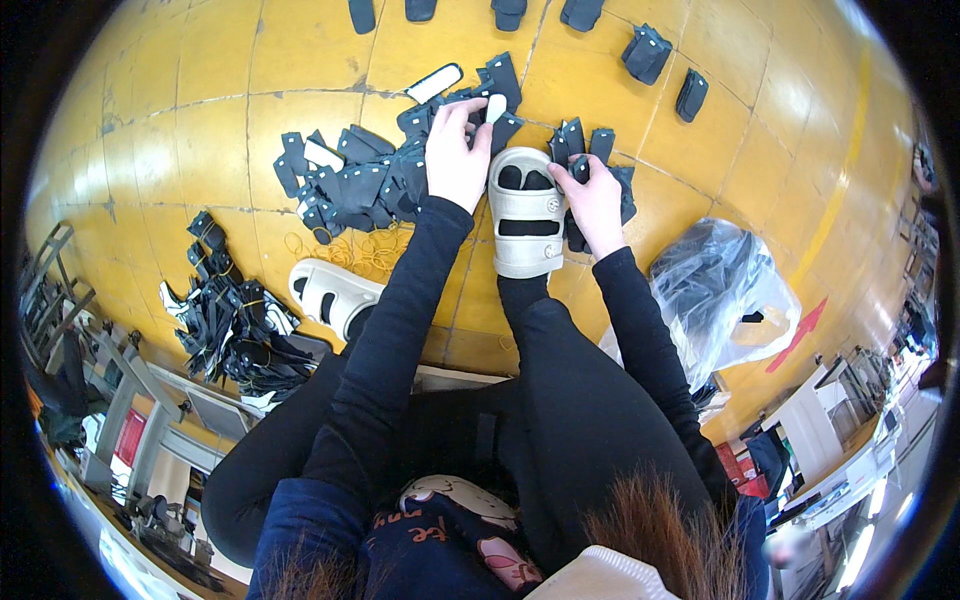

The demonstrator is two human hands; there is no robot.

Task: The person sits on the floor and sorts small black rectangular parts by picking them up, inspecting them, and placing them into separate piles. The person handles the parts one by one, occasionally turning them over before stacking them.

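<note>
Left hand (457,162) in a pinch, white piece (496,108) at its fingertips, right hand (597,203) likewise with a black piece (581,169).

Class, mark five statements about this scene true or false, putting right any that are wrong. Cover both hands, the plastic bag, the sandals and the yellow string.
1. The left hand has a small white piece at its fingertips. True.
2. The right hand is inside the plastic bag. False: the right hand is at the dark pieces, apart from the plastic bag.
3. Tangled yellow string lies on the floor. True.
4. Both sandals are black. False: the sandals are pale beige.
5. The plastic bag lies on the person's right side. True.
</note>
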